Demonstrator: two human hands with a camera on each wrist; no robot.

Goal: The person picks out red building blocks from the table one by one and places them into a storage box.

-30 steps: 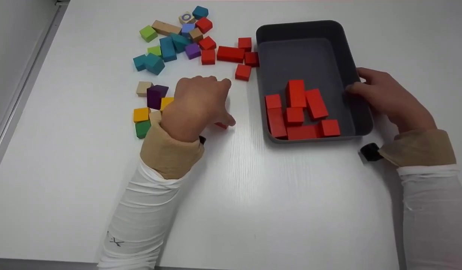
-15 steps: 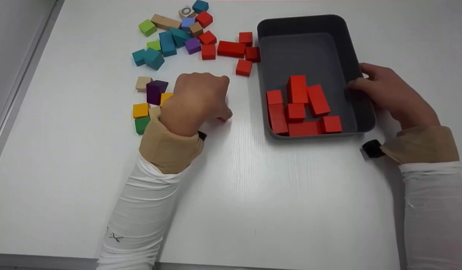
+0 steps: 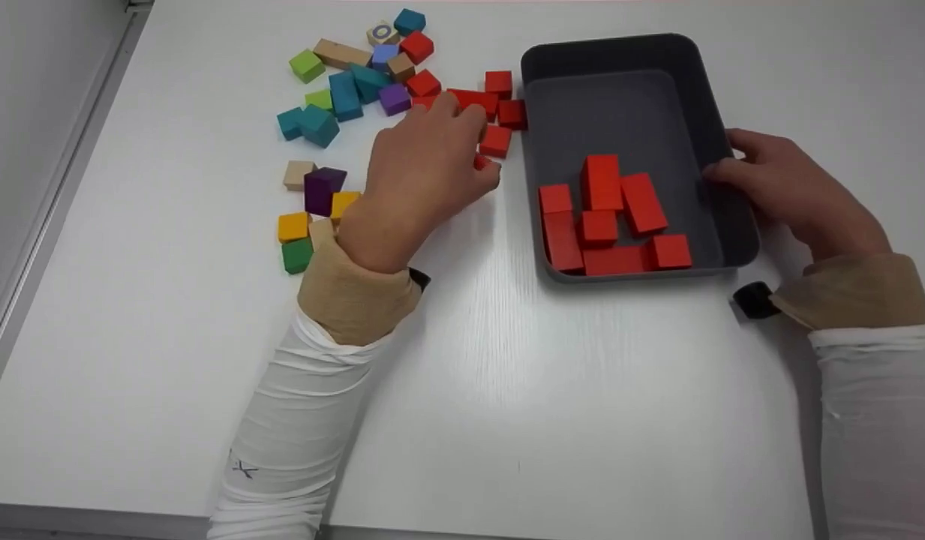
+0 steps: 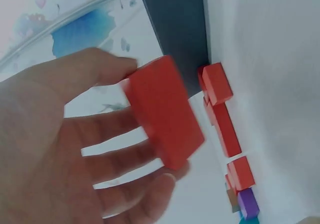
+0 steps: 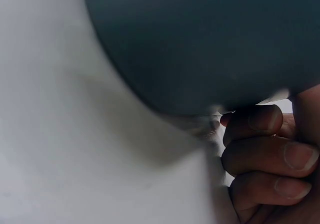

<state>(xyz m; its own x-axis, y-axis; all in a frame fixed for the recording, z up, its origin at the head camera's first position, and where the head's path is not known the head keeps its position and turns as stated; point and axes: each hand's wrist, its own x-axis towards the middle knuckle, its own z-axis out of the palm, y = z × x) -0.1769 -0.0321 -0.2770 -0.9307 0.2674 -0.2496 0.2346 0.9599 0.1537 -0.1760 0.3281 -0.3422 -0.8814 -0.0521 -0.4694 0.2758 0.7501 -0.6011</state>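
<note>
In the left wrist view a red block [image 4: 165,111] is pinched between the thumb and fingers of the left hand [image 4: 95,139]. From the head view, the left hand [image 3: 424,169] is above the table, left of the grey tray [image 3: 635,276], and mostly hides that block. The right hand [image 3: 800,187] grips the tray's right wall, thumb over the rim; in the right wrist view its curled fingers [image 5: 265,156] lie beside the tray's outside [image 5: 200,43]. Several red blocks [image 3: 601,184] lie in the tray's near part.
Outside the tray's left wall are loose red blocks [image 3: 495,141]. Farther left lie teal [image 3: 345,96], light green [image 3: 307,66], purple [image 3: 394,99] and wooden blocks [image 3: 342,54]. Nearer are a dark purple block [image 3: 323,191], yellow blocks [image 3: 293,226] and a green one [image 3: 297,256].
My left hand has risen from the table and moved away and to the right, carrying the red block. The right hand keeps its grip on the tray; the head view has shifted slightly.
</note>
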